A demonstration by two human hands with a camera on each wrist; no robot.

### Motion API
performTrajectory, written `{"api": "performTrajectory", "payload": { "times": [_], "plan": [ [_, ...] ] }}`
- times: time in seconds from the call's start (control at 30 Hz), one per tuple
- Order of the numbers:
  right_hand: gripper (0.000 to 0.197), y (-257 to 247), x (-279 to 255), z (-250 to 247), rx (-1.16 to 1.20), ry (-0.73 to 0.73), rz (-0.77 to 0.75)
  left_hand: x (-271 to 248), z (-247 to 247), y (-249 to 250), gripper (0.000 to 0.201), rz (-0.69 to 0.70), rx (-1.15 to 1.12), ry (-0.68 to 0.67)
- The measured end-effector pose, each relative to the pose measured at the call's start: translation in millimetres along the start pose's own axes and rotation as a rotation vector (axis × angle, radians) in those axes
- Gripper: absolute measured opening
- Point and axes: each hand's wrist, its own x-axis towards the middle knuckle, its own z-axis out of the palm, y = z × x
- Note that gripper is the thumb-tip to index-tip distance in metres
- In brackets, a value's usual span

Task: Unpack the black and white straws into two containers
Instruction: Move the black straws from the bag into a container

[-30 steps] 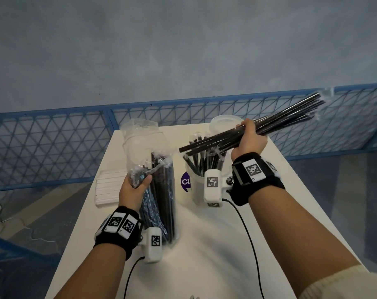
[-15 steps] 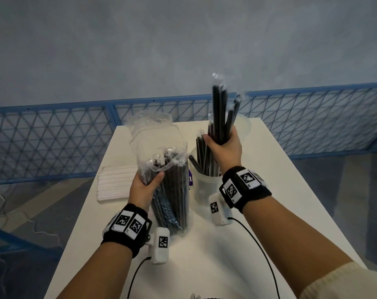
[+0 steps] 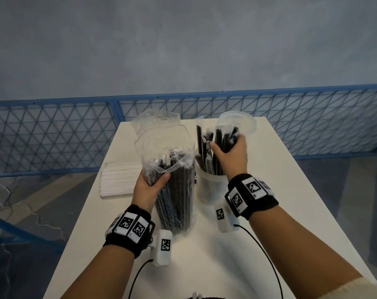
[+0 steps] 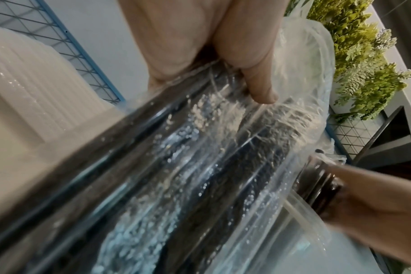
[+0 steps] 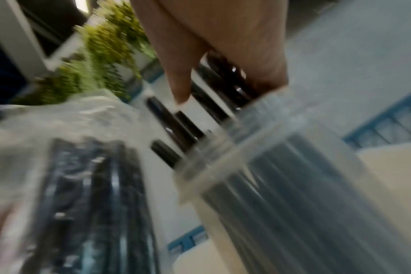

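Your right hand (image 3: 230, 155) grips black straws (image 3: 221, 143) standing in the container (image 3: 209, 188). Your left hand (image 3: 149, 186) clutches the straw bag (image 3: 172, 169).

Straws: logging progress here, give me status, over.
Left hand grips the bag upright. Right hand holds black straws in the cup. White straws untouched, second cup behind. Nothing in the way.

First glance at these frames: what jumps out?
Mid-table, the right hand grips a bunch of black straws standing in a translucent container. Just left of it, the left hand holds an upright clear bag of black straws. A flat pack of white straws lies at the table's left edge.
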Motion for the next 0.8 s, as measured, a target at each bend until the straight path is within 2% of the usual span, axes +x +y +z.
{"api": "performTrajectory", "payload": {
  "times": [0.07, 0.1, 0.17, 0.2, 0.27, 0.33, 0.43, 0.57, 0.67, 0.8],
  "plan": [
    [0.046, -25.1, -12.8, -3.8, 0.022, 0.184, -0.344, -1.0, 0.2, 0.8, 0.049, 0.011, -0.011, 0.001],
    [0.036, -37.3, -20.1, -4.6, 0.020, 0.188, -0.482, -1.7, 1.0, 1.4, 0.054, 0.019, -0.015, -0.002],
    [0.018, -54.3, -33.6, -2.6, -0.044, 0.013, -0.583, -4.1, 2.7, 3.2, 0.059, 0.037, -0.018, -0.014],
    [0.018, -58.4, -39.0, -0.2, -0.108, -0.114, -0.554, -5.4, 3.9, 4.8, 0.055, 0.047, -0.024, -0.016],
    [0.033, -57.4, -45.4, 5.1, -0.285, -0.324, -0.415, -8.6, 5.2, 7.8, 0.046, 0.071, -0.025, -0.015],
    [0.048, -56.2, -49.1, 7.3, -0.441, -0.425, -0.298, -11.3, 5.2, 8.4, 0.045, 0.094, -0.032, -0.021],
    [0.055, -58.1, -50.5, 9.8, -0.476, -0.498, -0.216, -14.4, 3.6, 8.5, 0.050, 0.101, -0.048, -0.031],
    [0.044, -54.3, -43.7, 17.1, -0.373, -0.506, -0.168, -15.9, 2.0, 9.0, 0.060, 0.086, -0.020, -0.098],
    [0.050, -47.6, -44.2, 19.4, -0.298, -0.557, -0.117, -13.9, 0.3, 7.2, 0.067, 0.053, 0.027, -0.131],
    [0.053, -40.3, -48.4, 22.5, -0.317, -0.621, -0.145, -11.9, 0.6, 7.7, 0.063, 0.058, 0.044, -0.111]
  ]
}}
